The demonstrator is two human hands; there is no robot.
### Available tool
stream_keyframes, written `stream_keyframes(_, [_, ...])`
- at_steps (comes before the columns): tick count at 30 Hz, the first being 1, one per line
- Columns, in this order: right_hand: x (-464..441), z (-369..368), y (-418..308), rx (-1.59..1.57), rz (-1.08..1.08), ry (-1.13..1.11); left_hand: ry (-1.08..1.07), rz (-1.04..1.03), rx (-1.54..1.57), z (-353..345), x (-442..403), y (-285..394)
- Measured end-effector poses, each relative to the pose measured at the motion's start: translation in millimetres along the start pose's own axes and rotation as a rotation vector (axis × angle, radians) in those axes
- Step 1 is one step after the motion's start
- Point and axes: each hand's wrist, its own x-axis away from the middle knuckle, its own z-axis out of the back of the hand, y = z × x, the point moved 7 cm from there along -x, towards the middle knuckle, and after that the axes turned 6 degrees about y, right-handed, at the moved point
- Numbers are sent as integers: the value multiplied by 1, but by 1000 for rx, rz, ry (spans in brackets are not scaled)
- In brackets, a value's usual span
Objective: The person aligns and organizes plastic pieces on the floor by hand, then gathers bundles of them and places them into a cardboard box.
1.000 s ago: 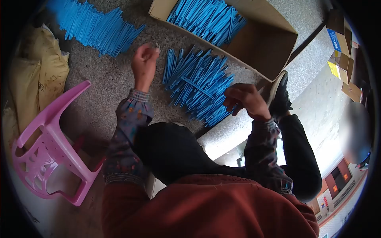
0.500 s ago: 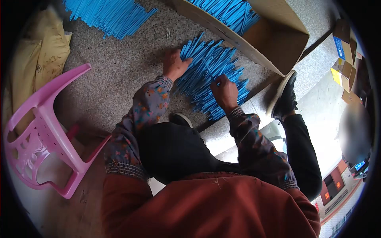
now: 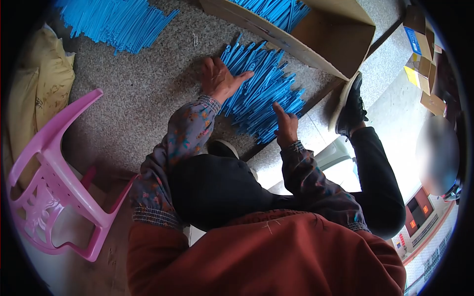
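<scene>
A loose pile of thin blue plastic strips (image 3: 261, 84) with small holes near their ends lies on the speckled grey floor. My left hand (image 3: 221, 81) is at the pile's left edge, thumb stretched out over the strips and the other fingers spread. On the right edge of the pile, my right hand (image 3: 287, 126) has its fingers extended and apart, with nothing seen in them. Whether its far fingertips touch the strips is hard to tell. Both forearms wear flowered sleeve covers.
An open cardboard box (image 3: 340, 44) holding more blue strips stands just beyond the pile. Another heap of strips (image 3: 116, 22) lies at the upper left. A pink plastic chair (image 3: 74, 172) and brown sacks (image 3: 52, 74) are to the left. My shoe (image 3: 351, 106) is beside the box.
My right hand has opened from a closed grip and moved down to the pile's right edge. My left hand has spread its thumb and fingers. The strips in the pile lie more evenly.
</scene>
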Motion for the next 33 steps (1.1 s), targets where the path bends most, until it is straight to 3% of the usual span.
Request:
stream_keyframes(3, [19, 15, -50, 426, 726, 269, 51, -9, 4, -1, 1, -1])
stream_keyframes(6, [23, -7, -105, 385, 1031, 189, 152, -46, 25, -3, 8, 0])
stream_keyframes(9, [-5, -21, -135, 523, 1179, 241, 252, -111, 79, -5, 16, 0])
stream_keyframes(12, [-11, -45, -127, 613, 1146, 6, 222, -107, 71, -5, 17, 3])
stream_keyframes(16, [18, 7, -103, 470, 1012, 355, 218, -106, 93, -6, 16, 0])
stream_keyframes(18, [19, 42, -108, 503, 1054, 410, 317, -162, 55, -4, 19, 1])
stream_keyframes(20, [60, 50, -171, 484, 1419, 484, 359, -184, 38, -6, 21, 3])
stream_keyframes(24, [115, 13, -254, 622, 1665, 623, 385, -188, 22, -2, 21, 4])
stream_keyframes(26, [84, -1, -265, 839, 1692, 556, 370, -187, -1, -5, 21, 3])
stream_keyframes(28, [28, 2, -265, 944, 1376, 229, 414, -219, -6, -7, 24, 1])
stream_keyframes(29, [32, 5, -271, 957, 1514, 243, 440, -235, -8, -5, 24, 2])
stream_keyframes(33, [25, 33, -292, 1042, 1535, 393, 392, -200, 19, -8, 22, 0])
